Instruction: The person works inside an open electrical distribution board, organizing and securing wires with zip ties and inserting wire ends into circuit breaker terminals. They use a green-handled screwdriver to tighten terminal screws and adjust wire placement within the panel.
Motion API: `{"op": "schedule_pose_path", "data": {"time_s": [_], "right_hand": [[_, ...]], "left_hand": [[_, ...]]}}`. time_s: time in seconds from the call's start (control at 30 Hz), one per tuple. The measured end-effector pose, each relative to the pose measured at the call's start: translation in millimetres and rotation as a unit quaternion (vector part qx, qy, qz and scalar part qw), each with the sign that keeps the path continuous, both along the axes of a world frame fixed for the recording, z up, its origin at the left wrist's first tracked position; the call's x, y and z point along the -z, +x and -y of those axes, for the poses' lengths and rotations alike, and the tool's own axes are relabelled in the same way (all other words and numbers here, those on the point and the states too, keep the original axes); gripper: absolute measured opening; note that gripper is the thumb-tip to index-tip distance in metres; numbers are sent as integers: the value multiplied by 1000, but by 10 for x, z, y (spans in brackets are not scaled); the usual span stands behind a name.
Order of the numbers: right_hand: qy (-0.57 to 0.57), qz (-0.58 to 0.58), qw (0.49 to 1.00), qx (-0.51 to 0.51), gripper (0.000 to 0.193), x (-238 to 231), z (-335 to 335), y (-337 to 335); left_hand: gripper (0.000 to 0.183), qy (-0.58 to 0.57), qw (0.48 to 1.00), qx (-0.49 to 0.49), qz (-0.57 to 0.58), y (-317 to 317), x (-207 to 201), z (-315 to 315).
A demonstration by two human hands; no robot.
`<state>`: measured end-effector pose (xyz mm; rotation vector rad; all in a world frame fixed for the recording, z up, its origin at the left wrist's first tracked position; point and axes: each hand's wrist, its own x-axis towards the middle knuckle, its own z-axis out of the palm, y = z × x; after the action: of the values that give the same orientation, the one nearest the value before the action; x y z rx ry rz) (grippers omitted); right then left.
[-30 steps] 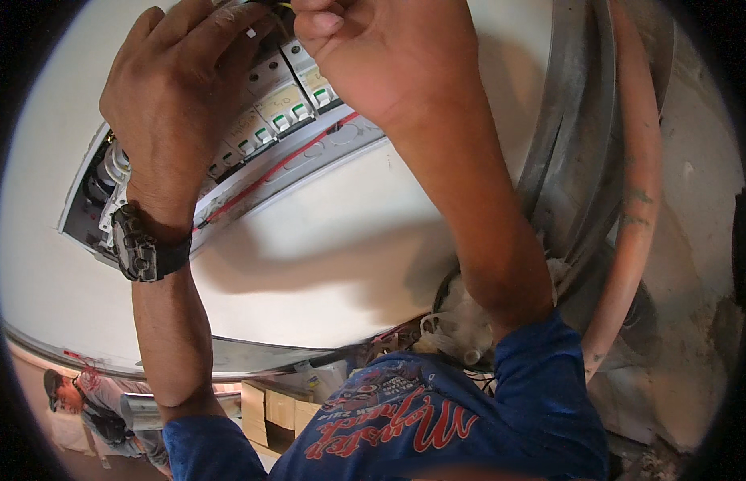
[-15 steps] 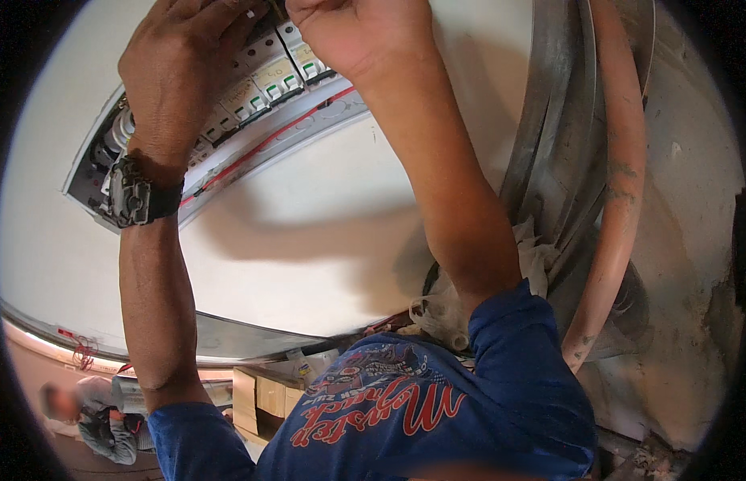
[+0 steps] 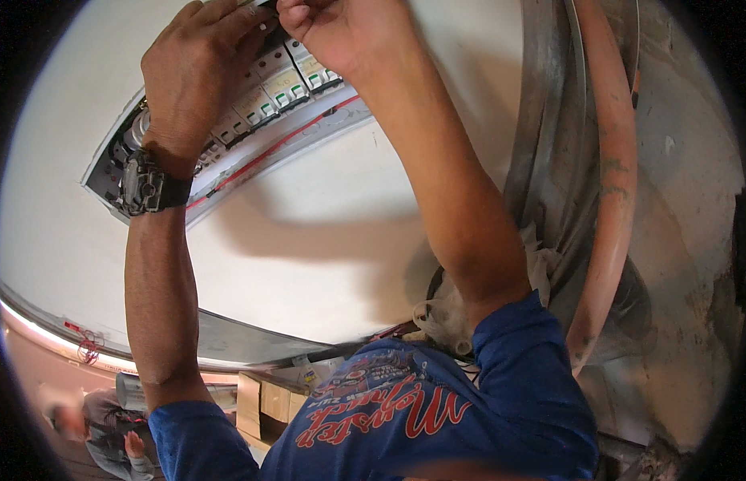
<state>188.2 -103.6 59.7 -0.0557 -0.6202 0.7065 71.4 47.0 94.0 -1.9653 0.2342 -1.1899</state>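
Both my arms reach up to a wall-mounted distribution board (image 3: 108, 180) holding a row of circuit breakers (image 3: 289, 94) with green-marked white switches. My left hand (image 3: 193, 76), wearing a black wristwatch (image 3: 145, 184) at the wrist, covers part of the row. Its fingers are bent together over the board's upper side, beside a small white tip; what they grip is hidden. My right hand (image 3: 341, 40) is closed at the upper edge of the breakers, fingers curled toward the left hand. Whatever it grips is out of sight. A red wire (image 3: 269, 152) runs along the board's lower edge.
Grey metal trunking (image 3: 541, 120) and an orange-brown pipe (image 3: 616, 184) run down the wall at right. A clear plastic bag (image 3: 445, 309) hangs beside my right elbow. Cardboard boxes (image 3: 265, 401) stand below, and another person (image 3: 108, 433) is at lower left.
The view has shifted slightly, so the board and my left hand appear a little further right. Both hands stay at the board's top. The other person's hand now shows.
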Motion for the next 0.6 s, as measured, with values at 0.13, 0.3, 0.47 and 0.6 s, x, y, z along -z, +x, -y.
{"op": "schedule_pose_path", "data": {"time_s": [0.13, 0.3, 0.47, 0.6], "right_hand": [[-19, -25, 998, 59, 68, 21, -28, -2], [74, 45, 996, 3, 66, 59, -107, 72], [-40, -10, 996, 75, 63, -47, -134, 87], [-66, 4, 995, 79, 63, -85, -80, 34]], "left_hand": [[16, 7, 999, 34, -7, -1, 23, 184], [12, 24, 998, 52, 26, 52, 64, 316], [13, 33, 995, 88, 10, 62, 54, 255], [14, 44, 995, 90, 28, 57, 77, 208]]}}
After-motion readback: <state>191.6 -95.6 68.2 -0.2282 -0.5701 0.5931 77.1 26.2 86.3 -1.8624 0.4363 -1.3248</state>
